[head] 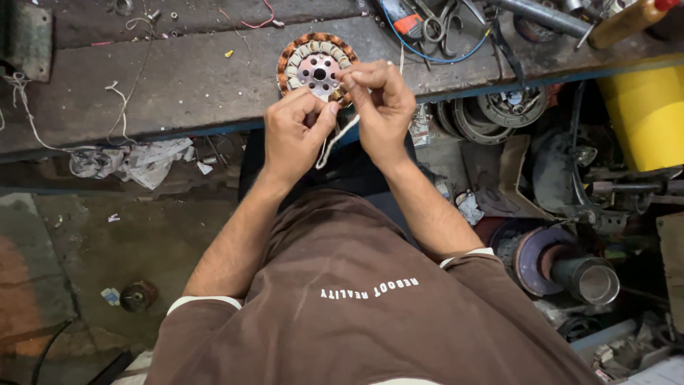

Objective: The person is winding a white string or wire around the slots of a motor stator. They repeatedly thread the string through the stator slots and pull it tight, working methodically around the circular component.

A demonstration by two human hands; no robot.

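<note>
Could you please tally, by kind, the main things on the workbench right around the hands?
Round stator with copper windings: 1
White sleeve or cord, pinched by the left hand and right hand: 1
Scissors: 1
Blue wire: 1
Brown bottle with a red cap: 1
Total: 5

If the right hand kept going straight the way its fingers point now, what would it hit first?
The right hand points up and left, toward the round motor winding on the bench. It would most likely meet that winding first; its fingertips already sit at its edge, pinching white cord with the left hand.
</note>
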